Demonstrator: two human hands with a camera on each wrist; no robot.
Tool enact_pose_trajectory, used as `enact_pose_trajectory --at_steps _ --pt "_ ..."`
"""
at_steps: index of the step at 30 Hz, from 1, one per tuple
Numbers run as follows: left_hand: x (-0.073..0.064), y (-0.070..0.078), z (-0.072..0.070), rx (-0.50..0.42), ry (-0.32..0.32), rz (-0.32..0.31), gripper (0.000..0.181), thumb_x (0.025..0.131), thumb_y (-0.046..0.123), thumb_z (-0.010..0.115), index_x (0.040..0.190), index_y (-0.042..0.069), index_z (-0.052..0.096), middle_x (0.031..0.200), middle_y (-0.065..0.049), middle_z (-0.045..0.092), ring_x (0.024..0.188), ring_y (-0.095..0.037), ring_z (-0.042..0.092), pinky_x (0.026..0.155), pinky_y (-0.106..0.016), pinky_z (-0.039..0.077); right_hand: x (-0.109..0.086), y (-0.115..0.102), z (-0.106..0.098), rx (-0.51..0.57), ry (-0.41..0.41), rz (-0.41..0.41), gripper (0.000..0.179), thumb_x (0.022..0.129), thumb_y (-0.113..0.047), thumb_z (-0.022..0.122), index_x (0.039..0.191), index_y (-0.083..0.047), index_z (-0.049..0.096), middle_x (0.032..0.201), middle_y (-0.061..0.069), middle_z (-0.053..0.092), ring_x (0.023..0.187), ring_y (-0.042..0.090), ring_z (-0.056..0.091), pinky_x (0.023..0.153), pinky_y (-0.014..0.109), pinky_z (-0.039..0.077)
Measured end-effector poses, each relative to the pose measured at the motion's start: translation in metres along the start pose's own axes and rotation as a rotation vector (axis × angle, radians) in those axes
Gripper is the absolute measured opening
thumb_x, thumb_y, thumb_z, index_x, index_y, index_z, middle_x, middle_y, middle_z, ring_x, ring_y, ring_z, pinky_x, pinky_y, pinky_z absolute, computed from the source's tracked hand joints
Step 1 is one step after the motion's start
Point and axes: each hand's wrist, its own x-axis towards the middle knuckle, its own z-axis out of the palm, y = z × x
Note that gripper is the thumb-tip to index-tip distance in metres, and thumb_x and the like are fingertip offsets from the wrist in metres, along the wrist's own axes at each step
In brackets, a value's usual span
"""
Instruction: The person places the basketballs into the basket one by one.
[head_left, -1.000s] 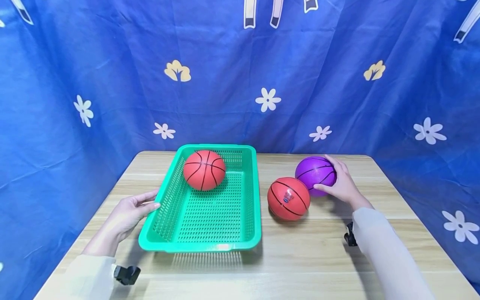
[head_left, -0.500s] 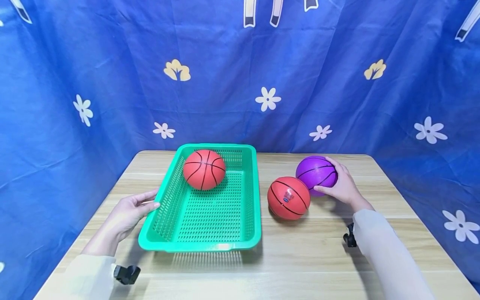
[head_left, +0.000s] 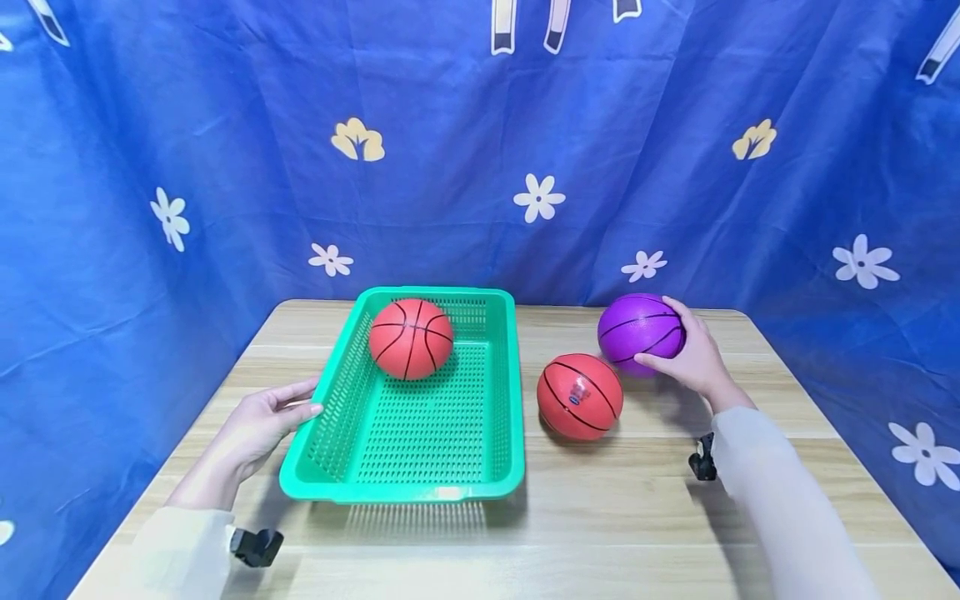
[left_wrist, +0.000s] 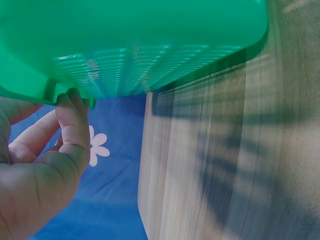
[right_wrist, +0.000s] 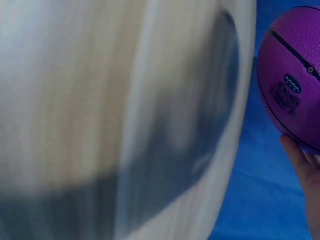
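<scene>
A green plastic basket [head_left: 405, 492] with slotted walls is left of centre in the head view. A red mini basketball [head_left: 411, 340] lies inside it, toward the far left corner. My left hand [head_left: 258, 429] holds the basket's left rim, thumb on the rim and fingers at its outer side; the left wrist view shows the fingertips [left_wrist: 72, 100] at the rim. My right hand [head_left: 693, 358] grips a purple mini basketball [head_left: 637, 329] from its right side, and the right wrist view shows the ball raised off the table. A second red basketball [head_left: 579, 398] rests on the table between basket and purple ball.
The wooden table [head_left: 600, 517] ends at a blue flower-patterned curtain [head_left: 450, 208], which hangs behind it and along both sides. Black wrist mounts [head_left: 257, 547] sit on both sleeves.
My right hand has lifted the purple basketball up and slightly right, away from the red one beside it. The left hand keeps its hold on the basket, which stays in place.
</scene>
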Motion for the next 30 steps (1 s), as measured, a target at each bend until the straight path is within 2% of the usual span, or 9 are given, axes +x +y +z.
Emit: enact_pose_trajectory --at_steps 10,15,21,26,30 --pt "-0.002 0.004 0.001 -0.017 0.009 0.020 0.060 0.095 0.023 0.061 0.143 -0.005 0.037 0.143 -0.025 0.038 0.099 0.009 0.052 0.085 -0.012 0.045 0.022 -0.029 -0.012 0.040 0.035 -0.007 0.104 0.064 -0.035 0.090 0.149 -0.032 0.029 0.141 0.024 0.033 0.122 0.048 0.038 0.094 0.068 0.036" --pt "-0.002 0.004 0.001 -0.015 0.014 0.020 0.060 0.095 0.023 0.062 0.143 -0.004 0.038 0.143 -0.025 0.038 0.099 0.008 0.053 0.085 -0.013 0.045 0.036 -0.049 -0.012 0.052 0.050 -0.048 0.103 0.063 -0.036 0.090 0.147 -0.034 0.032 0.146 0.020 0.032 0.126 0.047 0.033 0.095 0.068 0.034" --pt "-0.002 0.003 0.001 -0.014 0.009 0.012 0.060 0.095 0.023 0.062 0.143 -0.004 0.037 0.144 -0.023 0.038 0.100 0.010 0.050 0.085 -0.013 0.045 0.051 -0.081 -0.007 0.099 0.052 -0.115 0.100 0.062 -0.034 0.090 0.145 -0.039 0.034 0.144 0.015 0.037 0.126 0.044 0.036 0.096 0.063 0.036" --pt "-0.002 0.002 0.001 -0.022 0.016 0.018 0.060 0.095 0.022 0.062 0.142 -0.005 0.037 0.143 -0.025 0.038 0.099 0.008 0.053 0.085 -0.013 0.046 0.059 -0.113 0.001 0.210 0.025 -0.194 0.098 0.065 -0.023 0.090 0.146 -0.031 0.036 0.144 0.011 0.039 0.125 0.036 0.041 0.097 0.056 0.040" --pt "-0.003 0.002 0.001 -0.032 0.018 0.019 0.060 0.095 0.022 0.062 0.142 -0.005 0.037 0.143 -0.025 0.038 0.099 0.007 0.053 0.085 -0.013 0.045 0.050 -0.156 0.000 0.284 -0.029 -0.244 0.094 0.068 -0.010 0.086 0.147 -0.016 0.036 0.143 0.018 0.037 0.122 0.035 0.044 0.097 0.051 0.043"
